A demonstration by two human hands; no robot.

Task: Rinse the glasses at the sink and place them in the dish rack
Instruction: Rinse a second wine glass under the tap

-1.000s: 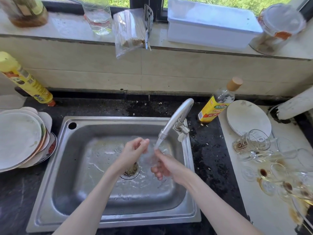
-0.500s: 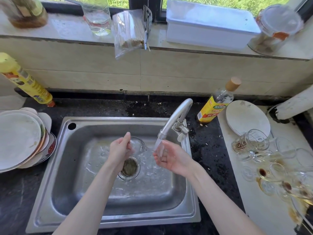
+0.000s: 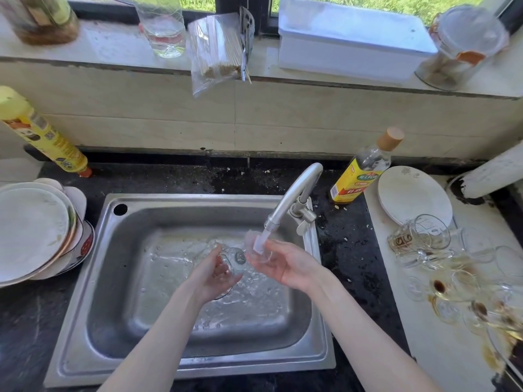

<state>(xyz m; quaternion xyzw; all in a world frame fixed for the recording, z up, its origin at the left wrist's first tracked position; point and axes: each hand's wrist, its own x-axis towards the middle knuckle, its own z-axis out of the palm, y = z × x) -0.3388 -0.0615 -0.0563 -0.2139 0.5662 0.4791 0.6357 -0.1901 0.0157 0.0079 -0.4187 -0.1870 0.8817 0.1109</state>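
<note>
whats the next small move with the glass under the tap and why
Probably turn the glass so its mouth meets the stream. The left hand holds it on its side over the sink, base toward the camera, while water from the faucet runs mostly onto the right hand cupped beside it, so the inside seems barely rinsed.

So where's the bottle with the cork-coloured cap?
The clear yellow-labelled bottle stands on the dark counter right of the steel faucet, beside the white plate.

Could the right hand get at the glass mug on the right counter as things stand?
Probably yes, once free. The right hand is at the glass under the tap; the mug lies on its side at the near edge of the dirty glasses, nothing between.
</note>
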